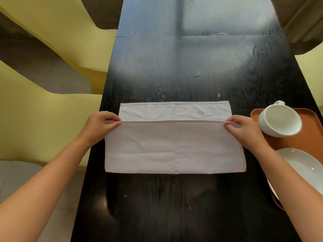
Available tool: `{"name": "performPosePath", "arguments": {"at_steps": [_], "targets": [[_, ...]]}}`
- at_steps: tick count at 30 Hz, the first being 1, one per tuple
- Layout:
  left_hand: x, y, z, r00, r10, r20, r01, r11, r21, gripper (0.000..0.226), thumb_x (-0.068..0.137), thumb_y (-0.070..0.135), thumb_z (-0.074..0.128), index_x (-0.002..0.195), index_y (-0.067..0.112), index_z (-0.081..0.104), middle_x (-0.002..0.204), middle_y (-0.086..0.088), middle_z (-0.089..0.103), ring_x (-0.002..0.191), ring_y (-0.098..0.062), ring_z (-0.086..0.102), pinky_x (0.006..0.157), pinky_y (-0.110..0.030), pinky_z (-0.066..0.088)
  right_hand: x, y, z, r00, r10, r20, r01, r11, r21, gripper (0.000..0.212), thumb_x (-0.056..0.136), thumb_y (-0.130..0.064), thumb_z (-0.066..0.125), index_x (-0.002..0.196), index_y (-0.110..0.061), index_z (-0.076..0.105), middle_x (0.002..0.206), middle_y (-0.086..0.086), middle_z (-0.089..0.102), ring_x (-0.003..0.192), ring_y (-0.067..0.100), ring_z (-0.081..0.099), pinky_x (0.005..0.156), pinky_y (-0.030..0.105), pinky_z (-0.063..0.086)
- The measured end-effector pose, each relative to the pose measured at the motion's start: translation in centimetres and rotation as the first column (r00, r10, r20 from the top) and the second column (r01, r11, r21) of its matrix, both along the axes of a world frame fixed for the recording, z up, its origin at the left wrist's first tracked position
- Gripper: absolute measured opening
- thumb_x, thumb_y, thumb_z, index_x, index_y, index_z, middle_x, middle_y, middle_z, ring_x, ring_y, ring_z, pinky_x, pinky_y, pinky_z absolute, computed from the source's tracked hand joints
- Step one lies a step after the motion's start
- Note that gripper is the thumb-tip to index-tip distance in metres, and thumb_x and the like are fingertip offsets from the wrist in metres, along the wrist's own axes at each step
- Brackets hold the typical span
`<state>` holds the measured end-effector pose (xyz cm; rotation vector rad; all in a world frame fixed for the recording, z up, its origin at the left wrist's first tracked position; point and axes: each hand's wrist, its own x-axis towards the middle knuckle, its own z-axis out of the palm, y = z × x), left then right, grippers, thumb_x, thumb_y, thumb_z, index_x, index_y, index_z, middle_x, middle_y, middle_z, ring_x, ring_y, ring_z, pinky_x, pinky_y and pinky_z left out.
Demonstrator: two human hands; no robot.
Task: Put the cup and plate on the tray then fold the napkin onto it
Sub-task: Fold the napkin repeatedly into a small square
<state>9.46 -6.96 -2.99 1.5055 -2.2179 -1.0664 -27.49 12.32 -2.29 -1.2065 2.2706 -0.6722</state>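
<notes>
A white cloth napkin (174, 147) lies on the dark table, its near half doubled over the far half. My left hand (99, 125) pinches the left corner of the upper layer's edge. The right corner of that edge is pinched by my right hand (244, 130). A strip of the lower layer shows beyond the held edge. To the right, an orange tray (309, 137) carries a white cup (279, 122) tipped on its side, mouth toward me, and a white plate (300, 165) nearer me, partly hidden by my right forearm.
The dark wooden table (192, 67) runs away from me, narrow and long. Yellow-green seats (43, 110) stand along its left side, and another seat shows at the far right. A small scrap (196, 75) lies on the table beyond the napkin.
</notes>
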Motion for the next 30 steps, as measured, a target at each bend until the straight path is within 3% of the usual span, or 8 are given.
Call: {"name": "performPosePath", "arguments": {"at_steps": [5,8,10,13,16,22,30], "targets": [[-2.3,-2.5,-1.4,1.000,0.009,0.005,-0.008,0.992,-0.127,0.007,0.080,0.006,0.070,0.088,0.005,0.072,0.089,-0.010,0.069,0.087,-0.021,0.062,0.083,-0.031,0.046,-1.0,-3.5,-1.7,0.992,-0.121,-0.041,0.118,0.990,-0.078,0.005,0.086,-0.012,0.061,0.085,-0.011,0.066,0.084,0.003,0.064,0.083,0.015,0.054,0.068,0.027,0.041],[-3.3,-4.0,-2.5,1.000,0.016,0.000,-0.016,0.981,-0.191,0.007,0.081,0.003,0.068,0.087,0.002,0.072,0.090,-0.014,0.069,0.087,-0.024,0.061,0.080,-0.028,0.042,-1.8,-5.3,-2.8,0.973,-0.170,-0.156,0.158,0.983,-0.088,0.010,0.084,-0.009,0.062,0.086,-0.002,0.068,0.093,0.015,0.066,0.094,0.027,0.055,0.083,0.035,0.039],[-3.9,-4.8,-3.3,1.000,0.027,0.011,-0.023,0.972,-0.234,0.007,0.080,0.001,0.068,0.086,0.001,0.072,0.090,-0.015,0.068,0.088,-0.026,0.060,0.080,-0.028,0.041,-2.3,-6.5,-3.6,0.957,-0.182,-0.227,0.171,0.983,-0.066,0.011,0.082,-0.008,0.063,0.086,0.000,0.069,0.101,0.019,0.065,0.105,0.033,0.052,0.089,0.031,0.029],[-4.5,-5.7,-4.5,0.999,0.048,0.001,-0.046,0.969,-0.244,0.006,0.079,-0.001,0.069,0.084,0.000,0.073,0.097,-0.017,0.067,0.095,-0.029,0.059,0.086,-0.031,0.041,-2.8,-7.7,-4.7,0.955,-0.188,-0.230,0.194,0.981,0.003,0.013,0.083,-0.008,0.062,0.090,0.001,0.069,0.109,0.021,0.061,0.112,0.035,0.048,0.087,0.027,0.027],[-4.9,-6.1,-5.7,0.999,0.049,0.019,-0.043,0.971,-0.235,0.007,0.079,-0.002,0.068,0.084,0.000,0.072,0.096,-0.016,0.068,0.095,-0.030,0.059,0.085,-0.030,0.040,-3.2,-8.2,-5.2,0.944,-0.230,-0.237,0.249,0.967,0.054,0.015,0.083,-0.009,0.061,0.092,0.000,0.068,0.112,0.021,0.058,0.111,0.035,0.046,0.088,0.034,0.036],[-5.7,-6.8,-6.6,0.995,0.103,0.012,-0.096,0.959,-0.268,0.008,0.080,0.000,0.066,0.083,0.003,0.072,0.090,-0.014,0.068,0.090,-0.028,0.057,0.081,-0.031,0.039,-3.1,-8.7,-5.4,0.915,-0.281,-0.289,0.301,0.953,0.028,0.014,0.084,-0.009,0.058,0.090,-0.002,0.068,0.107,0.020,0.061,0.107,0.036,0.047,0.075,0.030,0.031],[-5.9,-7.2,-7.2,0.995,0.094,0.032,-0.081,0.959,-0.272,0.004,0.080,0.003,0.067,0.082,0.004,0.070,0.089,-0.013,0.066,0.089,-0.028,0.058,0.082,-0.037,0.044,-3.0,-9.4,-5.8,0.883,-0.355,-0.308,0.377,0.926,0.014,0.014,0.084,-0.009,0.057,0.088,-0.003,0.068,0.105,0.021,0.060,0.106,0.036,0.046,0.069,0.033,0.035]]}}
